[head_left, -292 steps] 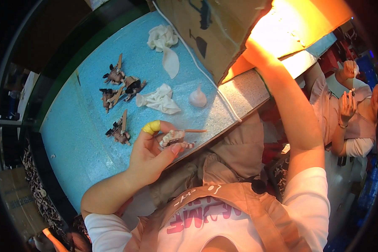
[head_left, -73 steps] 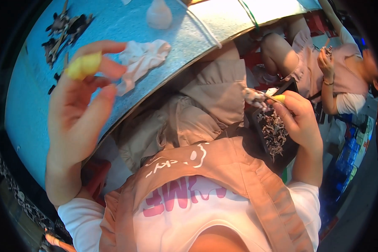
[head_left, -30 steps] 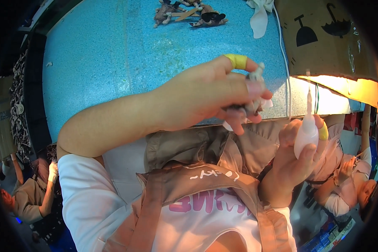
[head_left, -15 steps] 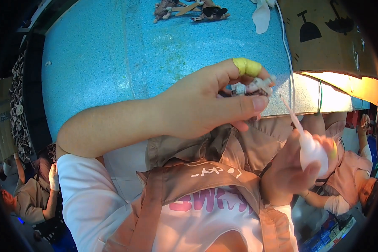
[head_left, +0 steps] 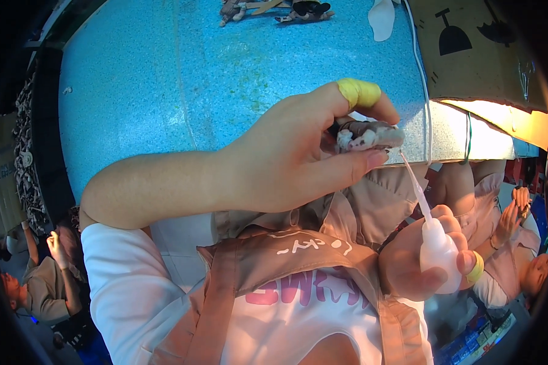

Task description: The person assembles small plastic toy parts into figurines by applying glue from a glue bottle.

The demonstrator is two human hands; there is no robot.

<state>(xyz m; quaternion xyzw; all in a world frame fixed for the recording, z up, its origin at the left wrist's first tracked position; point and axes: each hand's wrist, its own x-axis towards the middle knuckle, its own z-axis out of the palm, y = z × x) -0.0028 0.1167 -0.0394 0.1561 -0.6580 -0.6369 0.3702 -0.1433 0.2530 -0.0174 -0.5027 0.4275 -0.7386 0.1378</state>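
Observation:
My left hand (head_left: 310, 140) reaches across from the left, its fingers closed round a small grey-brown and whitish figurine (head_left: 371, 135). Yellow tape wraps its index finger. Part of the figurine is hidden behind the thumb and fingers. Lower right, my right hand (head_left: 408, 261) grips a white squeeze bottle (head_left: 439, 258) with a long thin nozzle. The nozzle points up, its tip close to the figurine's right end; whether they touch I cannot tell. A finger of this hand also wears yellow tape.
Several small figurines (head_left: 304, 11) lie at the far side of the blue tabletop (head_left: 152, 79). A white cable (head_left: 421, 73) runs along a cardboard box (head_left: 469, 67) on the right. Two people (head_left: 42, 277) work at the sides, and a dark rack of parts (head_left: 27, 152) stands left.
The bottle has come upright and its nozzle tip has moved left, nearer the figurine. The figurine has turned within my left fingers, now showing a greyer side.

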